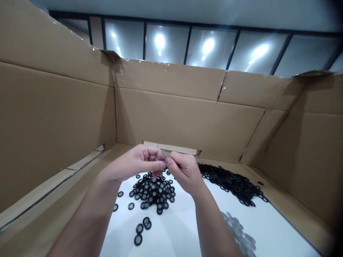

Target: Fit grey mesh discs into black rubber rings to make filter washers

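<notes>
My left hand (146, 160) and my right hand (184, 169) meet above the white surface, thumbs and fingertips pinched together. Between them is a small dark piece, mostly hidden by the fingers. Just below lies a pile of black rings with grey mesh centres (153, 191), and a few more such discs (138, 239) lie nearer the front. To the right of my right hand spreads a heap of black rings (235, 184). Loose grey discs (239, 233) lie beside my right forearm, partly covered by it.
Tall cardboard walls (174, 114) stand around the white surface (171, 232) at the left, back and right. A cardboard strip (177, 147) lies along the back wall. Windows with bright reflections (166, 41) show beyond.
</notes>
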Demonstrator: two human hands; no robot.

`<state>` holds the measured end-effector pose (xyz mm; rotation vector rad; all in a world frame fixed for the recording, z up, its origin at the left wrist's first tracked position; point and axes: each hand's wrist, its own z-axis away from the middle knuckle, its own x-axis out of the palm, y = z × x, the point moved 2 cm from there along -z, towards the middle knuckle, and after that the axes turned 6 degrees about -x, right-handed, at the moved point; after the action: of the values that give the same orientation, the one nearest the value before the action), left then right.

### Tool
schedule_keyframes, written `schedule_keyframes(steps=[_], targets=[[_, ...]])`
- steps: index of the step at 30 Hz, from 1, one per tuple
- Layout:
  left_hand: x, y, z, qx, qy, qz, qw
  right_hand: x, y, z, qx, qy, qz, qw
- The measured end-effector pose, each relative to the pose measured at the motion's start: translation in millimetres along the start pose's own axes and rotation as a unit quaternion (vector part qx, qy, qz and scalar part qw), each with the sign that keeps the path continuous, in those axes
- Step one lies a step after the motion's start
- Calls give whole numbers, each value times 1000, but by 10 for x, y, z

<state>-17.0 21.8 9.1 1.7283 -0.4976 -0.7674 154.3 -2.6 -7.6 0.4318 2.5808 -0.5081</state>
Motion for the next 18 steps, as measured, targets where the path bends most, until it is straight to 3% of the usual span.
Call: schedule_keyframes(steps=[6,12,18], targets=[[119,-58,-138,64,48,110,991,51,44,20,-1,153,22,988],[181,-61,-162,71,64,128,987,0,52,22,-27,133,24,991],[158,-48,-139,63,73,65,993,-38,61,30,-38,112,2,993]])
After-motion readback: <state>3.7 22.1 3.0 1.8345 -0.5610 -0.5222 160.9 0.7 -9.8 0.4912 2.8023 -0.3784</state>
